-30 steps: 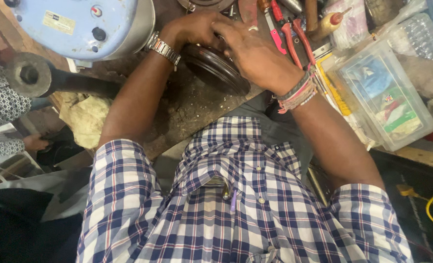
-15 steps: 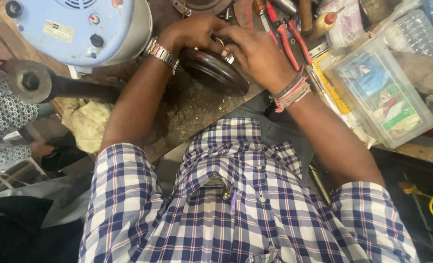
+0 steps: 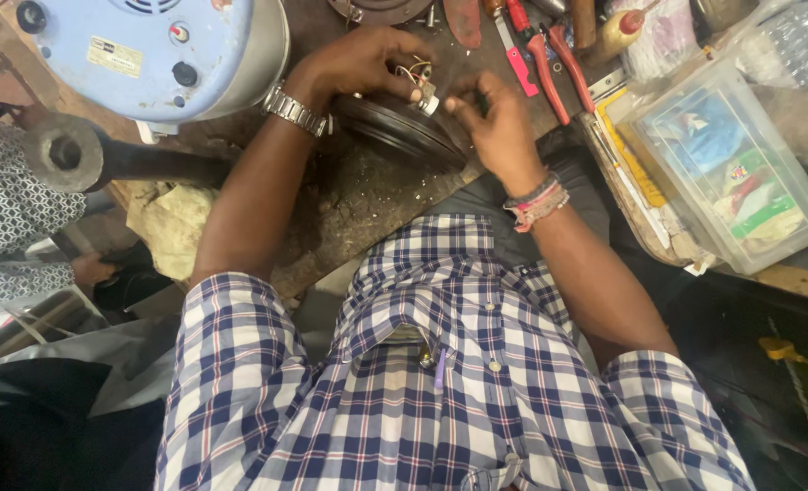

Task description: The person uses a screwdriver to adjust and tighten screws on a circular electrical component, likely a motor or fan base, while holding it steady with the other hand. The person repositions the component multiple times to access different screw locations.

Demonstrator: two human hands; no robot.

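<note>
My left hand (image 3: 359,62), with a metal watch at the wrist, pinches a small metal part with thin coloured wires (image 3: 422,86) over a dark round disc-shaped piece (image 3: 395,127) on the grimy workbench. Just to the right, my right hand (image 3: 495,127), with thread bands at the wrist, has its fingertips touching the same small part. The disc lies partly hidden under both hands.
A pale blue round machine housing (image 3: 149,50) stands at the back left. Red-handled pliers (image 3: 549,55) and other tools lie at the back. A clear plastic box (image 3: 731,173) of small packets sits on the right. A dark metal pipe (image 3: 86,155) juts out left.
Both hands have lifted off the disc and drawn apart a little. The small wired part now shows between their fingertips.
</note>
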